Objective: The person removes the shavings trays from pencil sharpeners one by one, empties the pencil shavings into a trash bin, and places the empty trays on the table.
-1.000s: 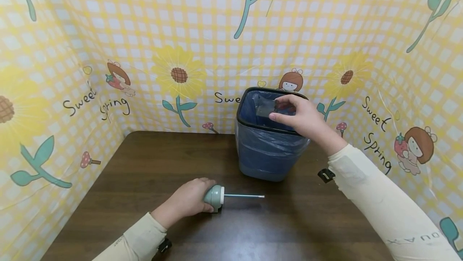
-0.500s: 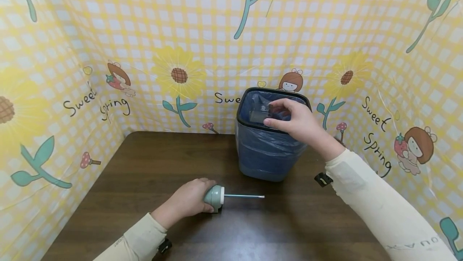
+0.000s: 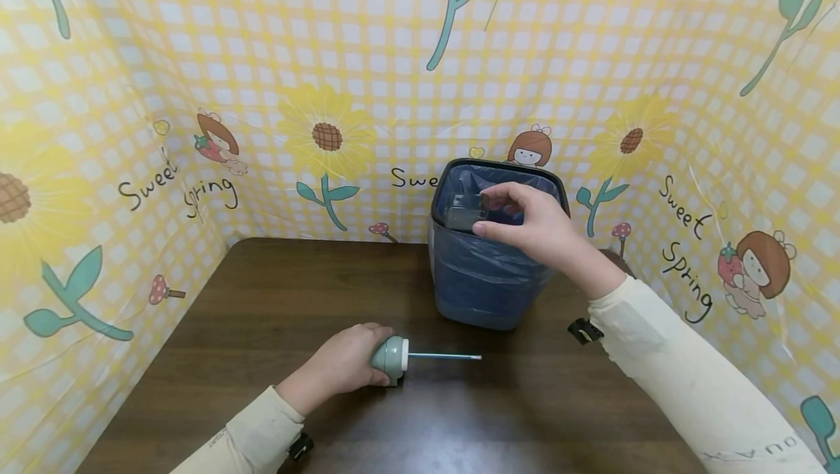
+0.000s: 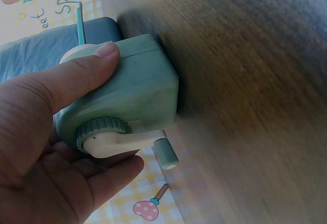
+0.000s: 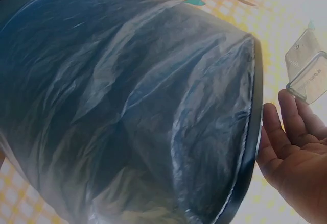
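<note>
My left hand (image 3: 344, 361) grips a green crank pencil sharpener (image 3: 391, 357) on the table. From its white front a blue pencil (image 3: 446, 356) points right. In the left wrist view the thumb lies along the sharpener's body (image 4: 138, 81), and the crank (image 4: 166, 153) faces the camera. Above the mouth of the bin (image 3: 485, 284) my right hand (image 3: 538, 226) pinches a small clear plastic box (image 3: 464, 213) between thumb and fingers. In the right wrist view that box (image 5: 306, 73) shows beyond the fingertips, beside the bin's rim. Its contents cannot be made out.
The blue bin has a dark rim (image 3: 462, 232) and a clear liner bag folded over its outside. It stands at the back of the dark wooden table (image 3: 302, 284). A yellow checked cloth (image 3: 367, 44) with printed flowers covers the walls behind and at both sides.
My right hand has shifted left and slightly down over the bin, carrying the clear box to the left part of the opening. The left hand, sharpener and pencil have stayed in place.
</note>
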The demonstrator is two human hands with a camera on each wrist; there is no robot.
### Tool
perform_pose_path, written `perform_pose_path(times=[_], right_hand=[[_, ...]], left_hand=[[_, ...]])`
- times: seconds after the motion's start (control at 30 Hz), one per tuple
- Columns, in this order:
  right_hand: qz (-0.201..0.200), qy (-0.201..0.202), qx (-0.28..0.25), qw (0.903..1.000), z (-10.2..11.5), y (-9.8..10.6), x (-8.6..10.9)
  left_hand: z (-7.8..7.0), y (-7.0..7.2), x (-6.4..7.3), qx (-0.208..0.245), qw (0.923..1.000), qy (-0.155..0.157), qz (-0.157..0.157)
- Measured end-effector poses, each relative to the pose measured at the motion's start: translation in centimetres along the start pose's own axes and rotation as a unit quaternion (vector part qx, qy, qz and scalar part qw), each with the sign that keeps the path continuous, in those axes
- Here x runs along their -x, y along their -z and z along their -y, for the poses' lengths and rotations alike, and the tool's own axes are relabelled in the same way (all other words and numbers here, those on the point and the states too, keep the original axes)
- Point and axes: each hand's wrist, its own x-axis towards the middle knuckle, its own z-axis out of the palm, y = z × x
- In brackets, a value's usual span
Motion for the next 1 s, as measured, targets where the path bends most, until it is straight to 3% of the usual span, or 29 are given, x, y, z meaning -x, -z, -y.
perform_pose_path(times=[1.0], right_hand=[[0.016,0.063,-0.016,0.9977,2.3,-1.7,2.1]], left_hand=[[0.0,0.0,0.0,0.007,0.9999,0.008,0.003]])
